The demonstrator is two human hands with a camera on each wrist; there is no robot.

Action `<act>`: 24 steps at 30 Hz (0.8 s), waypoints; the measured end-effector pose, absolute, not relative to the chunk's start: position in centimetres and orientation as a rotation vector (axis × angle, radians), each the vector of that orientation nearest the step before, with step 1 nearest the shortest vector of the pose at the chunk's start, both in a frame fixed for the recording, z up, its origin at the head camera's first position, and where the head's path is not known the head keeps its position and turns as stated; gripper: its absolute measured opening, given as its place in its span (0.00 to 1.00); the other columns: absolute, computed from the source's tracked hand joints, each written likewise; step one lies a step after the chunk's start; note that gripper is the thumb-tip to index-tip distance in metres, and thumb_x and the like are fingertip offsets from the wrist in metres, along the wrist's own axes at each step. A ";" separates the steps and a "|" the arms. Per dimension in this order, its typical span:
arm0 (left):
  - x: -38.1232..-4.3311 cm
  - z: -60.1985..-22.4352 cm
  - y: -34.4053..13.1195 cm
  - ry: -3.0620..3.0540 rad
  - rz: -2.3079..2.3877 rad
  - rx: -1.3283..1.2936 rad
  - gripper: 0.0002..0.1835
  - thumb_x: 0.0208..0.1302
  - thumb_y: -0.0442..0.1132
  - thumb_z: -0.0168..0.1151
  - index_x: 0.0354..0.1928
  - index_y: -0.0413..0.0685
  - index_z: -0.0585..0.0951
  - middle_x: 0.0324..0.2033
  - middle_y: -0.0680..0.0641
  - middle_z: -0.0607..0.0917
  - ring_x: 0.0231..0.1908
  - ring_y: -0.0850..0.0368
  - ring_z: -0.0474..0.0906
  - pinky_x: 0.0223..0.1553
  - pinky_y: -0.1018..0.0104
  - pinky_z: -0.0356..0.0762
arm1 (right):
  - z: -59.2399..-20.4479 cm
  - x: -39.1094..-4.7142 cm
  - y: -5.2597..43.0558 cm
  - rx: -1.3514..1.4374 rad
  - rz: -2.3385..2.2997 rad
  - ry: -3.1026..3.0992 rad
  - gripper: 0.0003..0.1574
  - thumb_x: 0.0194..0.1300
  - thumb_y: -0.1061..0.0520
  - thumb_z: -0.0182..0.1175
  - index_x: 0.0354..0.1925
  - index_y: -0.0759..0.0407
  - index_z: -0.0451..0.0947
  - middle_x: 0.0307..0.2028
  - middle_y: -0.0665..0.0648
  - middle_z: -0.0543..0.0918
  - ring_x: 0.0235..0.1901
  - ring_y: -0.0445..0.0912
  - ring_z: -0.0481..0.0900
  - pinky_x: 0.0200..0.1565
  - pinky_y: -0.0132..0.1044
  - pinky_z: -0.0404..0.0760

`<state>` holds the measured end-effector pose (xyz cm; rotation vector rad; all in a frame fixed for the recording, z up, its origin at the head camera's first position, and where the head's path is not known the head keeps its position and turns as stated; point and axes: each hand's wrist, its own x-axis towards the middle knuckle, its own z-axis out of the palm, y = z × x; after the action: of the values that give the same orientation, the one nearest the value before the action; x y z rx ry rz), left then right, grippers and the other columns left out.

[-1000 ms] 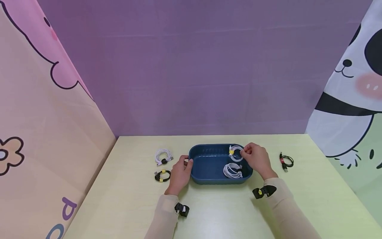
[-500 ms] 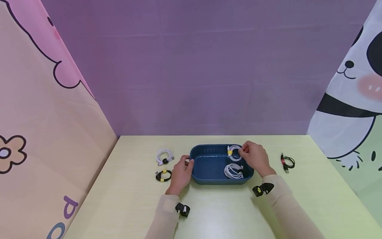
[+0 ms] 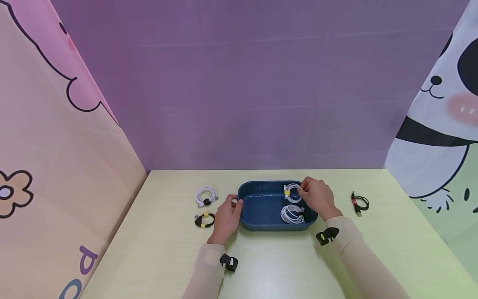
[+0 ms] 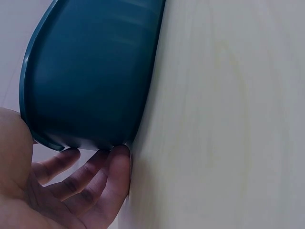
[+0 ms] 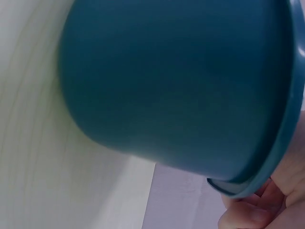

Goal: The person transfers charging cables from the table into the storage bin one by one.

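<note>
A dark blue bin (image 3: 257,211) stands on the table. My left hand (image 3: 226,218) grips its left end, thumb at the rim; in the left wrist view the fingers (image 4: 119,164) touch the outer wall. My right hand (image 3: 317,197) reaches over the right end and pinches a coiled white cable (image 3: 293,198) with a yellow tie, inside the bin's back right part. Just in front of that coil lies another white cable (image 3: 291,214) with a black tie. In the right wrist view the bin's wall (image 5: 167,86) hides most of the right hand (image 5: 257,210) and the whole cable.
Left of the bin lie a white coiled cable (image 3: 205,196) with a black tie and a black coiled cable (image 3: 204,220) with yellow ties, close to the left hand. A black cable (image 3: 359,203) with a red tie is at the right. A purple backdrop (image 3: 239,83) rises behind the table (image 3: 261,265).
My right hand has shifted slightly left with the yellow-tied white cable, further over the bin. The left hand keeps its grip, and the other cables lie as before.
</note>
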<state>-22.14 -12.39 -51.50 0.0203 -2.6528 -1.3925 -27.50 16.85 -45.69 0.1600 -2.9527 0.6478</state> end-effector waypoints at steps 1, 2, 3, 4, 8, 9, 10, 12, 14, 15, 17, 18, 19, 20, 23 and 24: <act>-22.1 -51.5 -12.4 -2.654 -1.394 0.021 0.20 0.79 0.49 0.52 0.62 0.45 0.77 0.40 0.44 0.87 0.35 0.54 0.81 0.35 0.61 0.77 | -45.7 -27.5 16.8 0.163 0.635 -2.952 0.11 0.69 0.52 0.64 0.38 0.59 0.79 0.27 0.55 0.85 0.24 0.47 0.78 0.24 0.38 0.72; -22.1 -51.5 -12.4 -2.653 -1.393 0.019 0.20 0.79 0.49 0.52 0.62 0.44 0.76 0.40 0.44 0.87 0.35 0.54 0.81 0.35 0.61 0.77 | -45.7 -27.5 16.8 0.164 0.623 -2.951 0.11 0.69 0.52 0.64 0.38 0.59 0.79 0.26 0.54 0.84 0.24 0.47 0.78 0.24 0.38 0.71; -22.1 -51.5 -12.4 -2.651 -1.394 0.018 0.20 0.79 0.49 0.52 0.62 0.44 0.77 0.40 0.44 0.87 0.34 0.54 0.81 0.34 0.61 0.77 | -45.7 -27.5 16.7 0.167 0.610 -2.949 0.11 0.69 0.52 0.64 0.38 0.58 0.79 0.26 0.54 0.84 0.23 0.47 0.78 0.23 0.38 0.71; -22.1 -51.5 -12.4 -2.649 -1.393 0.015 0.20 0.80 0.48 0.52 0.62 0.44 0.77 0.40 0.43 0.87 0.34 0.54 0.81 0.34 0.61 0.77 | -45.7 -27.5 16.7 0.170 0.597 -2.948 0.10 0.69 0.52 0.64 0.37 0.58 0.79 0.25 0.54 0.83 0.23 0.47 0.77 0.23 0.38 0.70; -22.2 -51.6 -12.4 -2.645 -1.392 0.012 0.20 0.80 0.48 0.52 0.62 0.44 0.76 0.40 0.43 0.87 0.35 0.54 0.82 0.35 0.61 0.78 | -45.7 -27.5 16.3 0.193 0.543 -2.949 0.10 0.69 0.52 0.65 0.36 0.58 0.78 0.23 0.53 0.80 0.22 0.47 0.76 0.22 0.38 0.69; -22.2 -51.6 -12.4 -2.645 -1.392 0.010 0.20 0.80 0.48 0.51 0.62 0.44 0.76 0.40 0.43 0.87 0.35 0.54 0.82 0.35 0.61 0.78 | -45.7 -27.5 16.2 0.200 0.528 -2.951 0.10 0.69 0.52 0.65 0.36 0.58 0.78 0.22 0.53 0.79 0.22 0.47 0.76 0.22 0.38 0.69; -22.2 -51.5 -12.4 -2.646 -1.392 0.012 0.20 0.80 0.48 0.51 0.62 0.44 0.76 0.40 0.44 0.87 0.35 0.54 0.82 0.35 0.61 0.78 | -45.7 -27.6 16.1 0.205 0.510 -2.954 0.10 0.69 0.52 0.65 0.35 0.58 0.78 0.22 0.53 0.78 0.22 0.47 0.75 0.22 0.38 0.69; -22.2 -51.5 -12.4 -2.645 -1.396 0.015 0.20 0.80 0.49 0.52 0.62 0.44 0.76 0.40 0.44 0.87 0.35 0.53 0.82 0.35 0.60 0.78 | -45.7 -27.7 15.8 0.215 0.479 -2.955 0.10 0.69 0.53 0.65 0.34 0.57 0.78 0.21 0.52 0.78 0.22 0.47 0.75 0.22 0.38 0.69; -22.2 -51.5 -12.4 -2.644 -1.398 0.016 0.20 0.79 0.49 0.51 0.62 0.44 0.76 0.40 0.43 0.87 0.35 0.53 0.82 0.36 0.60 0.78 | -45.8 -27.8 15.6 0.222 0.446 -2.953 0.11 0.69 0.52 0.65 0.33 0.57 0.77 0.21 0.52 0.77 0.22 0.48 0.75 0.22 0.39 0.69; -22.2 -51.5 -12.4 -2.644 -1.401 0.019 0.20 0.79 0.49 0.52 0.62 0.44 0.77 0.40 0.43 0.87 0.35 0.53 0.82 0.36 0.60 0.79 | -45.8 -27.8 15.5 0.229 0.431 -2.952 0.11 0.69 0.52 0.65 0.33 0.57 0.77 0.21 0.53 0.77 0.21 0.48 0.75 0.22 0.39 0.69; -22.2 -51.5 -12.5 -2.644 -1.402 0.021 0.20 0.79 0.49 0.52 0.62 0.45 0.77 0.40 0.43 0.87 0.35 0.53 0.82 0.36 0.60 0.79 | -45.9 -27.9 15.4 0.239 0.402 -2.947 0.11 0.68 0.52 0.65 0.32 0.56 0.77 0.21 0.52 0.78 0.21 0.48 0.75 0.22 0.39 0.69; -22.2 -51.5 -12.5 -2.642 -1.404 0.020 0.20 0.79 0.49 0.52 0.62 0.45 0.77 0.40 0.43 0.87 0.35 0.53 0.82 0.36 0.60 0.79 | -46.0 -28.0 15.3 0.242 0.390 -2.946 0.11 0.68 0.52 0.65 0.32 0.56 0.77 0.22 0.52 0.78 0.21 0.48 0.75 0.22 0.39 0.69; -22.2 -51.5 -12.5 -2.641 -1.404 0.018 0.20 0.79 0.49 0.52 0.62 0.45 0.77 0.40 0.43 0.87 0.36 0.53 0.83 0.36 0.59 0.79 | -46.1 -28.0 15.3 0.245 0.380 -2.945 0.11 0.68 0.52 0.65 0.32 0.56 0.77 0.22 0.52 0.78 0.21 0.48 0.75 0.22 0.39 0.70; -22.2 -51.5 -12.5 -2.640 -1.402 0.017 0.20 0.79 0.49 0.52 0.62 0.45 0.77 0.40 0.43 0.88 0.35 0.53 0.83 0.36 0.59 0.79 | -46.1 -28.0 15.3 0.250 0.372 -2.944 0.11 0.68 0.52 0.66 0.32 0.56 0.77 0.22 0.52 0.78 0.21 0.48 0.75 0.22 0.40 0.70; -22.2 -51.5 -12.5 -2.638 -1.402 0.013 0.19 0.79 0.49 0.52 0.61 0.45 0.77 0.40 0.44 0.88 0.36 0.53 0.83 0.37 0.59 0.79 | -46.2 -28.1 15.1 0.253 0.363 -2.944 0.12 0.68 0.53 0.66 0.31 0.56 0.77 0.22 0.52 0.78 0.20 0.48 0.75 0.22 0.39 0.70; -22.2 -51.5 -12.5 -2.635 -1.403 0.012 0.19 0.79 0.49 0.52 0.61 0.45 0.77 0.40 0.44 0.88 0.36 0.53 0.83 0.37 0.59 0.79 | -46.2 -28.1 15.1 0.253 0.365 -2.944 0.12 0.68 0.53 0.66 0.31 0.56 0.76 0.21 0.52 0.78 0.20 0.48 0.75 0.22 0.39 0.69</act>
<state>-22.20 -12.49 -51.51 0.0118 -2.6350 -1.4033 -28.06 15.11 -46.23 0.2530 -2.9435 0.3650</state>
